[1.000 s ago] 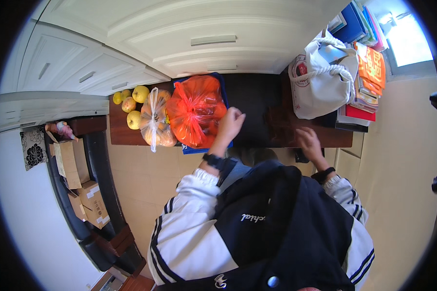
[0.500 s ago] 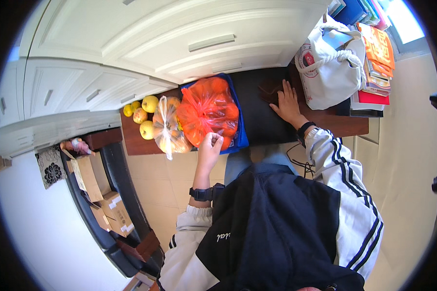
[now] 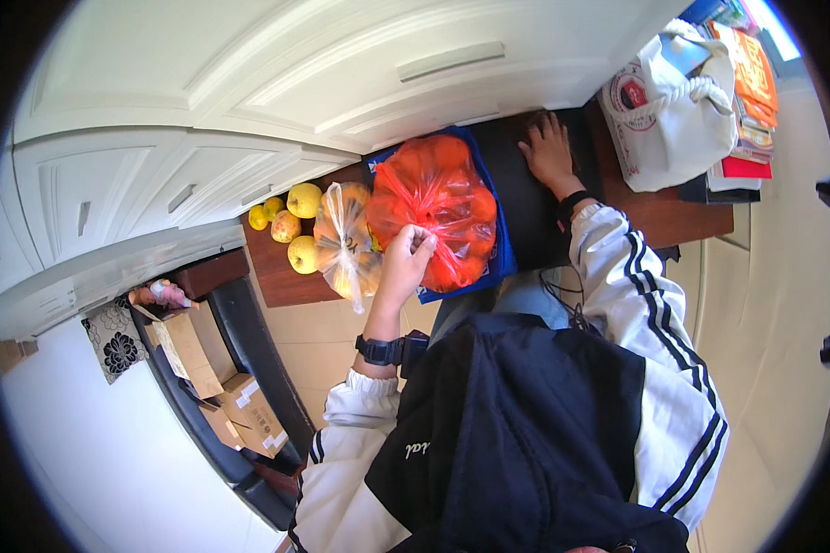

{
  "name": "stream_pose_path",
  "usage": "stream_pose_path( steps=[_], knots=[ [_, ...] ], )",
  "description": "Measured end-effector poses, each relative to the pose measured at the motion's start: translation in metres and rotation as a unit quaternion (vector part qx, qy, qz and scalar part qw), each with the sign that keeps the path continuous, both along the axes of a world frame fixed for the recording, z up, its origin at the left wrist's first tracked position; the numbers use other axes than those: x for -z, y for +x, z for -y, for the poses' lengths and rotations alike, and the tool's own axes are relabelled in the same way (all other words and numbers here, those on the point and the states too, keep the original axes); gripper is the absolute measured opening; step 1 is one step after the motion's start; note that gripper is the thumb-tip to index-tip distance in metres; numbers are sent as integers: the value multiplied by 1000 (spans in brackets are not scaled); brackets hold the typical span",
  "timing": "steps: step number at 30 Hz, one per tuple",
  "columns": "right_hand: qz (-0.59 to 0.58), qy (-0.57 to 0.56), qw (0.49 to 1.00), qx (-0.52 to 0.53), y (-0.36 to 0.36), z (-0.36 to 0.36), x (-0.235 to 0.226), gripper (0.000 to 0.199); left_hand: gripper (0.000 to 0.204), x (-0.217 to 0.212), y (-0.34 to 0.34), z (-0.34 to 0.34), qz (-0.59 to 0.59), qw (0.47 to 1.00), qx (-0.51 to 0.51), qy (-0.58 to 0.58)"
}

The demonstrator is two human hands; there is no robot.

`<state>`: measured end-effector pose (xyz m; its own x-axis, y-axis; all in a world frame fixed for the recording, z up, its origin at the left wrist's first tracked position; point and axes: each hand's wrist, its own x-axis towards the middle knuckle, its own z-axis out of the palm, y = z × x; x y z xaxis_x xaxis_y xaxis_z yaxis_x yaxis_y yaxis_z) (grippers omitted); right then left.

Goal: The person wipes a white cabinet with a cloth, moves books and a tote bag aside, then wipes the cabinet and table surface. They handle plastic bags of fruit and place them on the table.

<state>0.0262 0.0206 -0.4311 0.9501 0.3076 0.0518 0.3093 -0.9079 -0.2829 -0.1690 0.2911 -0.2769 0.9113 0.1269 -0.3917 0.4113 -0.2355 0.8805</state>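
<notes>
A thin red plastic bag [image 3: 466,198], full of round orange fruit and gathered at the top, lies on a blue bag or mat [image 3: 503,253]. My left hand [image 3: 409,263] is over its near side, fingers pinched at the gathered plastic; the fingertips partly hide what they grip. To the right, my right hand [image 3: 551,152] rests palm down with fingers spread on a flat black surface [image 3: 526,207], near its far edge, holding nothing. A clear knotted bag of fruit [image 3: 341,249] sits just left of the red one. Several loose yellow apples or similar fruit [image 3: 304,200] lie beyond it.
A white rope-handled tote bag [image 3: 664,138] stands on the right of the brown tabletop [image 3: 286,286], beside stacked books [image 3: 752,92]. White cabinet doors [image 3: 295,83] rise behind. Cardboard boxes [image 3: 254,415] and a doll [image 3: 166,294] are on a black sofa [image 3: 240,323] at left.
My left hand has moved from the red bag's near edge toward its gathered top. My right hand has slid farther away and leftward over the black surface. The view has shifted.
</notes>
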Motion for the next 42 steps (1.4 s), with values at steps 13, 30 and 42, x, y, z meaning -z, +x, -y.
stream_pose_path(
  steps=[13,30,42],
  knots=[
    [-129,113,945,-280,-148,71,-23,52,12,-11,27,25,-7,995,102,-20],
    [65,123,978,158,-97,123,-28,47,13,-3,37,69,-4,981,190,-33],
    [-22,1,1000,18,-50,6,-10,78,12,-36,29,15,7,997,-64,-50]
  ],
)
